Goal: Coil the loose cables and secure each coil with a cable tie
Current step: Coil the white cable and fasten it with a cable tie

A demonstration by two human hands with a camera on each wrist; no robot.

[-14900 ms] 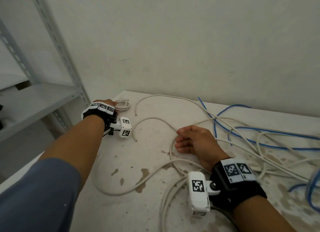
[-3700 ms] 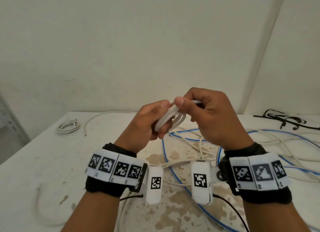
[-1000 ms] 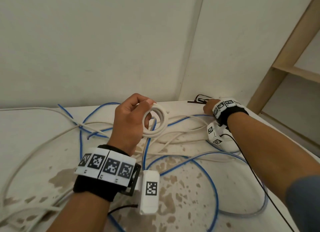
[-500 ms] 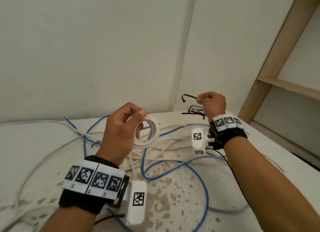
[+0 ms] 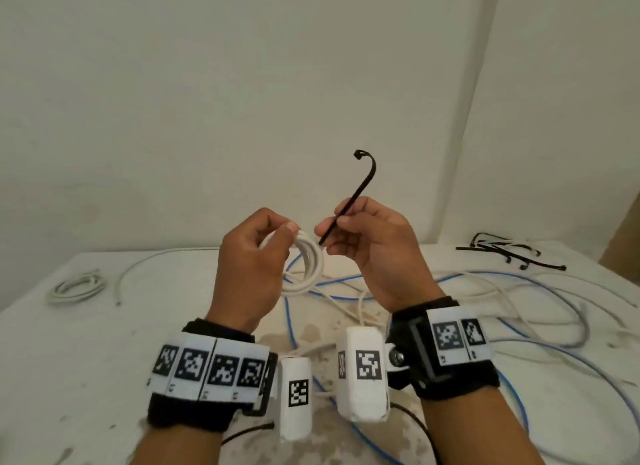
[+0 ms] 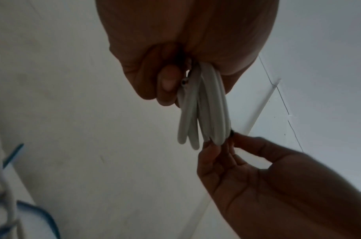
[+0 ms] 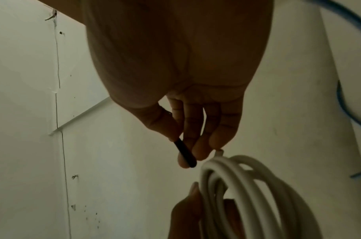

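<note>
My left hand [image 5: 256, 256] grips a small coil of white cable [image 5: 308, 267] above the table, thumb over its top. The same coil [image 6: 204, 106] hangs from my fingers in the left wrist view and shows as several loops [image 7: 247, 194] in the right wrist view. My right hand [image 5: 367, 242] pinches a black cable tie [image 5: 349, 201] between thumb and fingers. Its hooked head points up and its tip [image 7: 185, 155] sits right at the coil's upper edge.
Loose white and blue cables [image 5: 485, 291] sprawl over the stained white table [image 5: 86, 360]. A pile of black cable ties [image 5: 502, 251] lies at the back right. A tied white coil [image 5: 78, 286] rests at the far left. Walls stand close behind.
My right hand has carried the black tie from the pile at the back right over to the coil. The left hand still grips the coil, now raised in front of me.
</note>
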